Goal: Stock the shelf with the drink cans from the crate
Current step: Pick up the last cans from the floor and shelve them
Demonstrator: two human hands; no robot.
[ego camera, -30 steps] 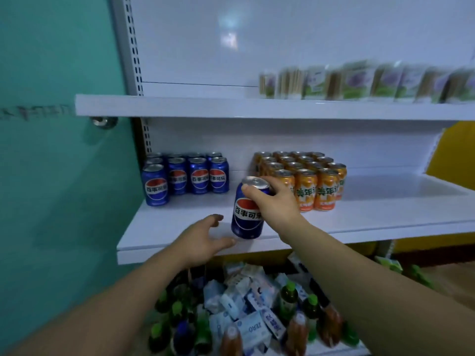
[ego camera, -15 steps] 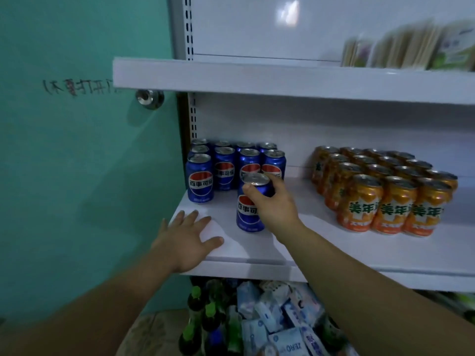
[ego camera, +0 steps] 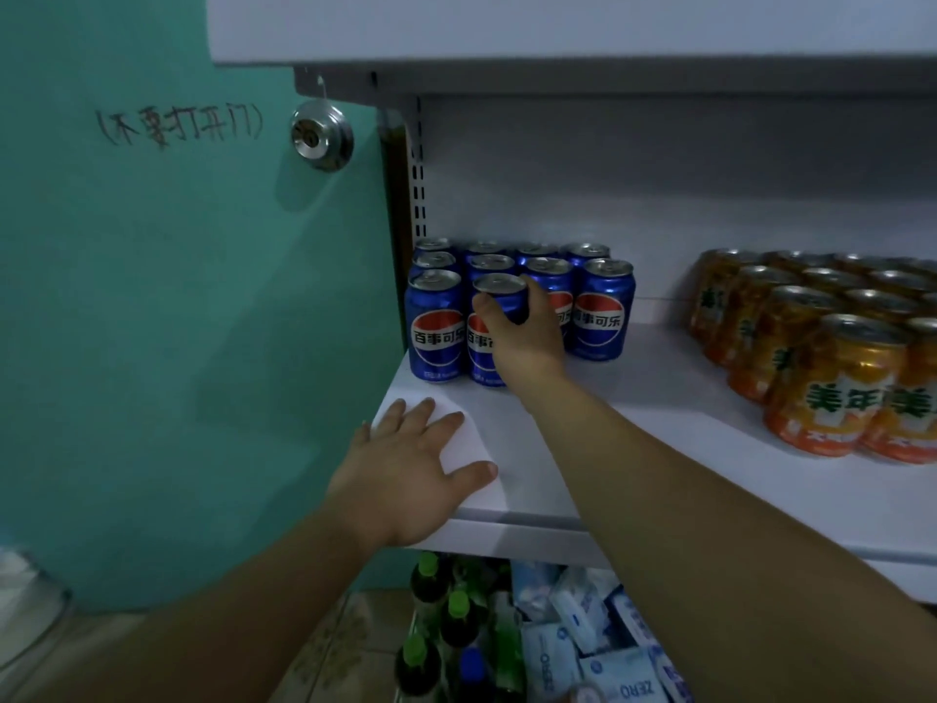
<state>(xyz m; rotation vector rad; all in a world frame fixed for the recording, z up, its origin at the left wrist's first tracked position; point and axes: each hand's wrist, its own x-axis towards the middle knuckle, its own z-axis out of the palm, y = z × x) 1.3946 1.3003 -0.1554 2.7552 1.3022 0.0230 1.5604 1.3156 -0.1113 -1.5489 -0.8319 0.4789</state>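
The right hand [ego camera: 522, 327] is wrapped around a blue can [ego camera: 494, 332], thumb on its left side and fingers over the right, and the can stands upright on the white shelf [ego camera: 634, 423]. It sits in the front row of the blue cans [ego camera: 603, 307], just beside the front left can [ego camera: 436, 324] and touching or nearly touching it; the exact gap cannot be told. The block of blue cans fills the back left corner, close to the slotted upright [ego camera: 418, 185] and the back panel.

The left hand [ego camera: 405, 479] lies flat with fingers spread on the shelf's front left corner, holding nothing, its palm over the front edge.

Bare shelf runs in front of the blue cans to the front lip, and a clear strip separates them from the orange cans [ego camera: 831, 383] on the right, which reach nearer the front edge. The upper shelf [ego camera: 557, 33] overhangs close above.

Below the lip, green-capped bottles [ego camera: 446, 616] and pale blue packets [ego camera: 583, 631] are crowded together. A teal door [ego camera: 177, 322] with a round lock [ego camera: 322, 137] stands just left of the shelving.
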